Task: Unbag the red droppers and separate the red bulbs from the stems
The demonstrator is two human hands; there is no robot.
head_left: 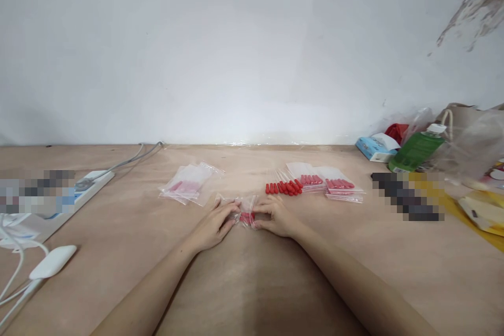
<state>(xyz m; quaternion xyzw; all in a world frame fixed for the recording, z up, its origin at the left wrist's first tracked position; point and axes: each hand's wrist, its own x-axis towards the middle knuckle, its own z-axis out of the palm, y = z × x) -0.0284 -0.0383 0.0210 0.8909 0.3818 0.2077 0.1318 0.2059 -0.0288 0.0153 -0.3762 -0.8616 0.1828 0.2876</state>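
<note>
A small clear zip bag [246,210] with red-tipped pieces inside lies on the wooden table [252,283] in front of me. My left hand [214,226] pinches its left side and my right hand [275,218] pinches its right side, fingers closed on the plastic. Beyond my right hand lies a loose row of red-tipped sticks [283,187]. Behind those sit filled bags of red pieces [326,182]. A stack of clear bags [191,184] rests beyond my left hand.
A white power strip [92,181] with cables and a white adapter [53,261] lie at the left. At the right stand a green pouch [415,149], a blue-white box [376,147] and plastic bags [472,147]. A white wall backs the table.
</note>
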